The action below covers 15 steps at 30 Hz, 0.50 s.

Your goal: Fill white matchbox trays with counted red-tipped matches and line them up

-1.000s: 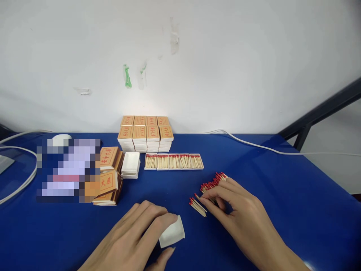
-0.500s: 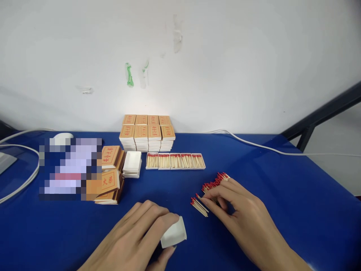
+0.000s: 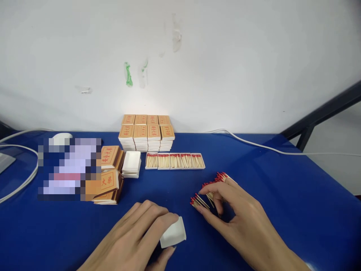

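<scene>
Left hand (image 3: 135, 237) clenched on small white tray (image 3: 173, 233), pinned flat to blue desk (image 3: 282, 195), open side up, nothing seen inside. Right hand (image 3: 239, 214) pinching few matches (image 3: 200, 201) off loose pile (image 3: 216, 180). Five full trays (image 3: 175, 160) in row behind, closed boxes (image 3: 146, 132) stacked by wall.

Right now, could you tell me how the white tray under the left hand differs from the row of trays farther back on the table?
The tray under the left hand shows no matches and is held at a tilt; the row of trays is filled with red-tipped matches and lies flat. The tray is single, near the table's front; the row has five trays side by side. Both are white card.
</scene>
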Available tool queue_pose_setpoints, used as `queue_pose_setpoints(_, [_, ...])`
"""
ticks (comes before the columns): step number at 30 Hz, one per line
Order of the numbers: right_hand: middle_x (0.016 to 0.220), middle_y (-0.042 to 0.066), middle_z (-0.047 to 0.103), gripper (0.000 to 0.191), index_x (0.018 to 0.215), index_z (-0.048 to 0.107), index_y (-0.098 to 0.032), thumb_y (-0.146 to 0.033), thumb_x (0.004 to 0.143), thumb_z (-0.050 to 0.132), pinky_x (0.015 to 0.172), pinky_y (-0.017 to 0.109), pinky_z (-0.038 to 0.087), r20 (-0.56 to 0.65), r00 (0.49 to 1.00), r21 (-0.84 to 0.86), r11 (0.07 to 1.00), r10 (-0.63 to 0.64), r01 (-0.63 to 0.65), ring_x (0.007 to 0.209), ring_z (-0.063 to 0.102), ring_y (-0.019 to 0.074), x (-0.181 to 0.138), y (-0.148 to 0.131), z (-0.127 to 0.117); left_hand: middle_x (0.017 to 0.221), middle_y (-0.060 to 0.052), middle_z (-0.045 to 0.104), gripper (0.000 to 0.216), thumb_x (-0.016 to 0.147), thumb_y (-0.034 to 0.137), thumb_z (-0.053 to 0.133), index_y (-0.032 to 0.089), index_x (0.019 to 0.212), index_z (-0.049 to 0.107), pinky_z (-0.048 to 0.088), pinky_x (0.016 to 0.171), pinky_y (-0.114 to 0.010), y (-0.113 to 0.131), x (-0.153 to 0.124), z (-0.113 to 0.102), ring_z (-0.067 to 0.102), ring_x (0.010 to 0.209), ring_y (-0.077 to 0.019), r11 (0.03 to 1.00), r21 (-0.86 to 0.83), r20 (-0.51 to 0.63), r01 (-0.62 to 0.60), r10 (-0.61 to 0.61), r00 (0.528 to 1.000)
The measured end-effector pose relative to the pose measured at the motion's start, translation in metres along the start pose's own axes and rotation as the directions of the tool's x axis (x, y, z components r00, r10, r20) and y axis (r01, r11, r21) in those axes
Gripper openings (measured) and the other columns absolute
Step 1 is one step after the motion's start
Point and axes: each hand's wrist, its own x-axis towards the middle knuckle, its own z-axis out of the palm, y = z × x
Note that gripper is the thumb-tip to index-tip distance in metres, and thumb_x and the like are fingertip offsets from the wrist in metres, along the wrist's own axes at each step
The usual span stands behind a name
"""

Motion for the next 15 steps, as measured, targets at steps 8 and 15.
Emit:
queue_pose_setpoints(8, [0.073,-0.006,0.059,0.004,0.108,0.074,-0.03,-0.034,0.109,0.074,0.065,0.03,0.051,-0.003,1.0,-0.005,1.0,0.005,-0.005,0.065,0.06,0.0154,0.0002,0.0008,0.0011,0.116,-0.002,0.083,0.028,0.111,0.019,0.057,0.027,0.137,0.064,0.071,0.097,-0.038,0.0008,-0.0003,-0.0008,0.085,0.101,-0.0225,1.0,-0.013,0.0,0.006,-0.006,1.0])
queue_pose_setpoints(15, [0.073,-0.005,0.059,0.006,0.108,0.073,-0.03,-0.035,0.109,0.076,0.067,0.032,0.053,-0.005,1.0,-0.008,1.0,0.019,-0.019,0.067,0.06,0.0166,-0.0009,0.0032,0.0019,0.118,-0.003,0.084,0.034,0.108,0.017,0.06,0.027,0.14,0.063,0.073,0.095,-0.04,-0.0013,-0.0015,-0.0001,0.086,0.102,-0.024,1.0,-0.015,0.019,-0.004,0.004,1.0])
